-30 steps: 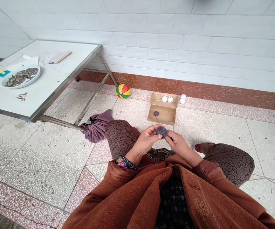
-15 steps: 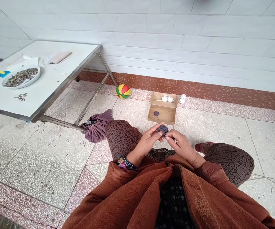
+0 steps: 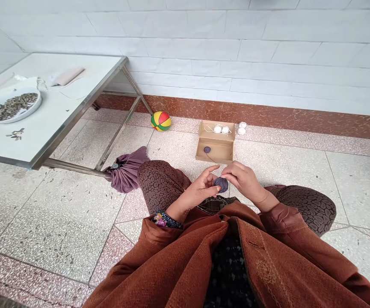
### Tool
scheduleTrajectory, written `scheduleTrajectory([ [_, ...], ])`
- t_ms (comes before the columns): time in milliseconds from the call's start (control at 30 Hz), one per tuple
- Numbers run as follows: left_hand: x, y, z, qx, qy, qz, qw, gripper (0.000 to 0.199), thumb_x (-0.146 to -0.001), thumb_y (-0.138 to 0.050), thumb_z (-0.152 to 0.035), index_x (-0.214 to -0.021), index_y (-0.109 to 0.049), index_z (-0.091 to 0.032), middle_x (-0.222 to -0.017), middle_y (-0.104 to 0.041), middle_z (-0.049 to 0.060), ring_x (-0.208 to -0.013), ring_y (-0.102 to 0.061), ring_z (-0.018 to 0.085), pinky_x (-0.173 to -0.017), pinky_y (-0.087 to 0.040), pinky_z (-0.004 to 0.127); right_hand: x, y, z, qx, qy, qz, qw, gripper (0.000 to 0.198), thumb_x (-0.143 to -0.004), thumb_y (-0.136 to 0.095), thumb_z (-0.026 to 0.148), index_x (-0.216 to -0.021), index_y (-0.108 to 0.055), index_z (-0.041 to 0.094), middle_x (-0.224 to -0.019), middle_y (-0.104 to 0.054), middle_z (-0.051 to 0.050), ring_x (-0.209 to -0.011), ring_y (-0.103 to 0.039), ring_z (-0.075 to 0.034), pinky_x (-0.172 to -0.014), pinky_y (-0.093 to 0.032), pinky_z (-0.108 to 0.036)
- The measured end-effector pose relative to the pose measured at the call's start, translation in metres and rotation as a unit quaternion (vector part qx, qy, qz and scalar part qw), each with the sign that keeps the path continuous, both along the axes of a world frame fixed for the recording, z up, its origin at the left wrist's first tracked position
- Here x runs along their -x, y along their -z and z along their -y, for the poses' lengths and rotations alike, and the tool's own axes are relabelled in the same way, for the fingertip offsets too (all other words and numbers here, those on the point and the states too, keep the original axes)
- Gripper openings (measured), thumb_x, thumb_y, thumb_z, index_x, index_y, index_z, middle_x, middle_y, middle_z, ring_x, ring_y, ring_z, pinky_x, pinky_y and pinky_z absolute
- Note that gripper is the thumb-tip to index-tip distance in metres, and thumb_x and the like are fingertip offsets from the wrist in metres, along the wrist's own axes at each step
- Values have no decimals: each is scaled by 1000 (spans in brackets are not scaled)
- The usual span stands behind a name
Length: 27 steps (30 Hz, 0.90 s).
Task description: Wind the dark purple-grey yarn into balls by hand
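Note:
My left hand grips a dark purple-grey ball of yarn above my lap, its index finger stretched out past the ball. At the ball's upper right, my right hand is closed in a pinch, with the thumb and fingertips against the yarn or just over it; the strand in this pinch is too thin to make out clearly. A smaller purple ball of yarn lies in the open cardboard box on the floor, and a strand runs from it toward my hands.
Two white yarn balls rest on the box lid, with more white balls beside it. A colourful ball, a purple cloth bag and a table with a plate of seed-like pieces are at left.
My right hand has risen from the ball's lower right side to its upper right. The yarn ball sits slightly lower, and the view has shifted a little.

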State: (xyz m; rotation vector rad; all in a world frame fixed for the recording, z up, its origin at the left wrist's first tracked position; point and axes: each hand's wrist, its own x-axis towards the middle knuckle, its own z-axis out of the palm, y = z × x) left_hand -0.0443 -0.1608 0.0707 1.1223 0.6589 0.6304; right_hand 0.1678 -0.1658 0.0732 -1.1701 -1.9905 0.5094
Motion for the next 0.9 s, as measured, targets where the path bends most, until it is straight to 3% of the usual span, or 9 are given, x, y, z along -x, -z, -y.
scheduleTrajectory([
  [167, -3, -8, 2, 50, -42, 69, 995, 62, -80, -77, -31, -138, -57, -28, -107, -60, 5, -90, -57, 14, -74, -51, 26, 9, 28, -5, 74, 55, -70, 993, 22, -102, -51, 36, -88, -61, 22, -81, -64, -3, -75, -60, -19, -71, -50, -31],
  [300, -2, -8, -2, 81, -96, 73, 989, 47, -77, -80, -32, -120, -68, -20, -112, -64, 8, -89, -59, 14, -79, -51, 28, 21, 51, 8, 113, 20, -67, 991, 22, -101, -49, 34, -87, -60, 22, -79, -64, -3, -74, -60, -19, -69, -50, -30],
  [400, 1, 1, -8, 58, -147, 32, 987, 48, -75, -81, -30, -119, -66, -20, -103, -66, 5, -86, -59, 13, -80, -50, 28, 23, 46, 20, 120, -47, -47, 991, 19, -102, -49, 31, -92, -63, 22, -85, -68, -4, -80, -63, -19, -75, -52, -32],
  [500, 4, 11, -12, -36, -174, -58, 982, 48, -74, -79, -27, -119, -66, -20, -100, -66, 4, -86, -58, 13, -81, -48, 28, 18, 20, 26, 119, -101, -44, 987, 19, -103, -51, 31, -94, -65, 22, -85, -68, -4, -76, -63, -17, -74, -52, -30],
  [600, 3, 14, -11, -109, -163, -108, 975, 49, -74, -77, -25, -121, -65, -21, -104, -64, 4, -84, -57, 14, -76, -46, 27, 12, -7, 20, 98, -100, -59, 988, 18, -102, -54, 33, -93, -66, 23, -82, -67, -3, -75, -62, -17, -72, -51, -30],
  [667, 2, 12, -8, -109, -125, -85, 983, 58, -74, -76, -23, -130, -59, -22, -101, -62, 3, -81, -57, 13, -74, -45, 27, 10, -15, 9, 77, -72, -69, 992, 17, -102, -56, 33, -93, -67, 24, -83, -67, -3, -78, -63, -18, -74, -50, -31],
  [800, -1, 3, -3, -77, -72, 6, 994, 68, -75, -78, -24, -137, -52, -25, -96, -61, 1, -86, -58, 13, -79, -47, 28, 12, 0, -11, 75, 2, -86, 993, 18, -102, -54, 32, -92, -67, 23, -83, -67, -3, -81, -63, -19, -76, -50, -32],
  [900, -3, 1, -6, -30, -112, 40, 992, 54, -74, -81, -28, -124, -61, -21, -101, -63, 3, -88, -57, 14, -81, -48, 28, 21, 27, -10, 100, 17, -67, 993, 22, -103, -49, 32, -92, -65, 22, -81, -65, -3, -77, -62, -19, -72, -50, -31],
])
